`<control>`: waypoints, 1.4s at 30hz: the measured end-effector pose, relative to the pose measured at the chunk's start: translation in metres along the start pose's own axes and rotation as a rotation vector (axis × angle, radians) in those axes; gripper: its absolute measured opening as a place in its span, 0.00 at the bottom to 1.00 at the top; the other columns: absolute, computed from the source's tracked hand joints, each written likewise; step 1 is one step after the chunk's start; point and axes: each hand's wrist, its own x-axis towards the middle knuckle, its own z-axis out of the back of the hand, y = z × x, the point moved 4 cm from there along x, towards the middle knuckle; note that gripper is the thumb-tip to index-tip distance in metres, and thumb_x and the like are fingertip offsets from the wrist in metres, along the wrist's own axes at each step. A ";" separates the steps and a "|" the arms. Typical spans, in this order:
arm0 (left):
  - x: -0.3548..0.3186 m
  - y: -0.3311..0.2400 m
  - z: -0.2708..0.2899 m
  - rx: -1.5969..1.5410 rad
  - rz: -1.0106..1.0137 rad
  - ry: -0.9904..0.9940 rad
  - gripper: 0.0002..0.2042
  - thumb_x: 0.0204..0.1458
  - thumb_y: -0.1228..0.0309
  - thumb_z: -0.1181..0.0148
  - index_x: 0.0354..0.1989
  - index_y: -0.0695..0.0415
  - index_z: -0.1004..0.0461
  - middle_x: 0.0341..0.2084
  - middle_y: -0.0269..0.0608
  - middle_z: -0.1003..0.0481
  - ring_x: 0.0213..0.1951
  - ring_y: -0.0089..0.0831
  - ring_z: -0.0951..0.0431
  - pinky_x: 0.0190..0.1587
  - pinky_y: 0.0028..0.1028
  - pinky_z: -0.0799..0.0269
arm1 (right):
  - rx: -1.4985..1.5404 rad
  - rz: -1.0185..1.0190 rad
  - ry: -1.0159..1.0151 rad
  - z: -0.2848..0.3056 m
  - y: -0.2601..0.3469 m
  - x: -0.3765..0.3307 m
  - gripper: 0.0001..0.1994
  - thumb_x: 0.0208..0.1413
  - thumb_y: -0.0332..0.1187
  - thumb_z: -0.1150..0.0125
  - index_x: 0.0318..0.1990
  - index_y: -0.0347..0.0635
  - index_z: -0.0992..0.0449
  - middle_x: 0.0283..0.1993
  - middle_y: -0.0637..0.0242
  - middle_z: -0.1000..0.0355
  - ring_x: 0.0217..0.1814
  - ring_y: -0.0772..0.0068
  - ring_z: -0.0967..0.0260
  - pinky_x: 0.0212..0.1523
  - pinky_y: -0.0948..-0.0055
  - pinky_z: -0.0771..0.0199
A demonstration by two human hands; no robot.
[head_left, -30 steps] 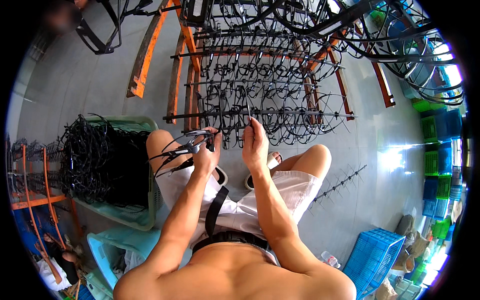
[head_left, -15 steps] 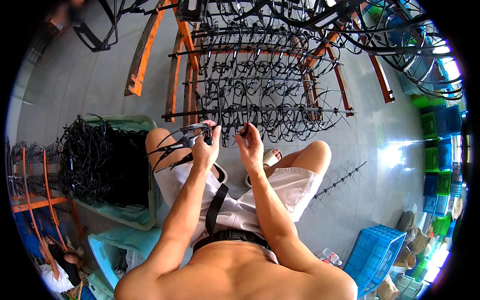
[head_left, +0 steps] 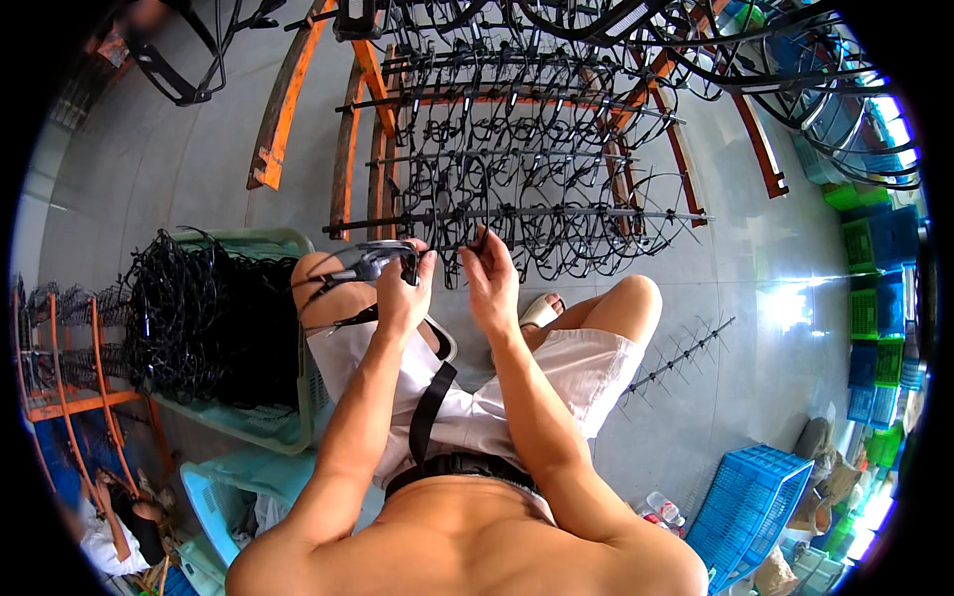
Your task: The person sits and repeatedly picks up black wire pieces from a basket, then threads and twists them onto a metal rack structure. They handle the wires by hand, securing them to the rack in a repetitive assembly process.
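My left hand (head_left: 405, 296) is closed around a bunch of thin, branching black plastic pieces (head_left: 372, 262), which stick out to the left over my knee. Just right of it, my right hand (head_left: 491, 276) pinches a slim black piece (head_left: 484, 238) at the lowest bar (head_left: 348, 227) of a rack. Many similar glossy black parts (head_left: 566, 223) hang tangled along that bar and the ones above it. Both hands are close together in front of the rack, and the exact shape of the pinched piece is hard to make out.
Orange supports (head_left: 281, 109) carry the rack's bars. To my left stands a pale green crate (head_left: 283, 434) heaped with black parts (head_left: 189, 318). A light blue basket (head_left: 204, 487) sits nearer me. A spiky rod (head_left: 681, 363) lies on the floor; a blue crate (head_left: 745, 507) is at lower right.
My right hand has shifted slightly up and left, nearer the left hand. The bunch in my left hand has turned and now looks more foreshortened.
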 end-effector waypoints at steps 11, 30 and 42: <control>-0.071 -0.065 0.033 -0.969 0.233 0.158 0.18 0.61 0.63 0.52 0.55 0.60 0.35 0.49 0.38 0.31 0.51 0.26 0.33 0.56 0.29 0.40 | -0.160 0.260 0.518 -0.022 0.065 -0.065 0.12 0.58 0.28 0.46 0.49 0.35 0.31 0.43 0.59 0.35 0.43 0.66 0.35 0.48 0.72 0.34; -0.051 -0.059 -0.046 0.121 -0.360 -0.032 0.17 0.50 0.75 0.40 0.50 0.60 0.32 0.28 0.48 0.27 0.26 0.38 0.26 0.31 0.29 0.30 | -0.570 -0.007 -0.184 0.120 0.135 0.023 0.15 0.61 0.36 0.55 0.46 0.35 0.27 0.29 0.59 0.27 0.27 0.71 0.31 0.31 0.73 0.31; -0.019 -0.035 -0.062 0.298 -0.202 -0.134 0.12 0.51 0.66 0.40 0.39 0.61 0.27 0.28 0.52 0.24 0.32 0.51 0.25 0.34 0.42 0.30 | -0.525 -0.088 -0.024 0.073 0.054 0.129 0.16 0.60 0.39 0.51 0.37 0.34 0.25 0.20 0.70 0.31 0.18 0.84 0.45 0.19 0.77 0.45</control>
